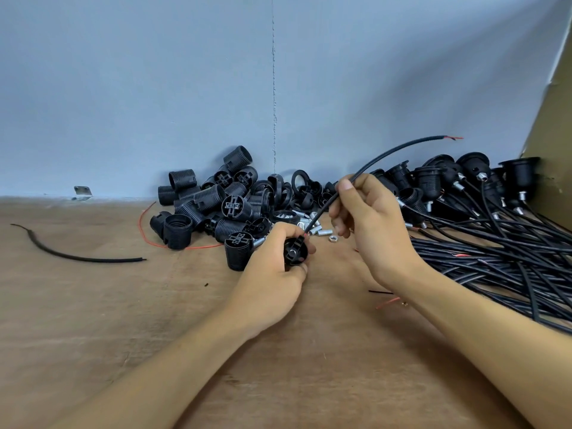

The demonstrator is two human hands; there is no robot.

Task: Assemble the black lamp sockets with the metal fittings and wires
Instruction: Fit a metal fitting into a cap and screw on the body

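- A black socket part [295, 251] is being gripped by the left hand [272, 274] just above the wooden table [154, 305], with the fingers curled round it and the thumb laid over its top.
- A black wire [411, 144] is being pinched by the right hand [371, 224] between thumb and fingertips.
- The wire's lower end is being held at the top of the socket part, while its far end, red at the tip, is being arched up and to the right.
- Whether the wire's end is already inside the part cannot be told.
- A pile of black threaded socket shells [210, 205] is being stored behind the left hand, against the blue-grey wall [154, 88].
- Small metal fittings [322, 232] and 1 nut [333, 239] are being left loose on the table just beyond the 2 hands.
- Sockets already fitted with wires [464, 184] are being stacked at the right, beside a cardboard panel [551, 119], with their black cables [510, 264] trailing toward the near right.
- 1 loose black wire piece [77, 258] is being left well apart at the left, and a thin red wire [145, 227] is being left looped beside the pile of shells.
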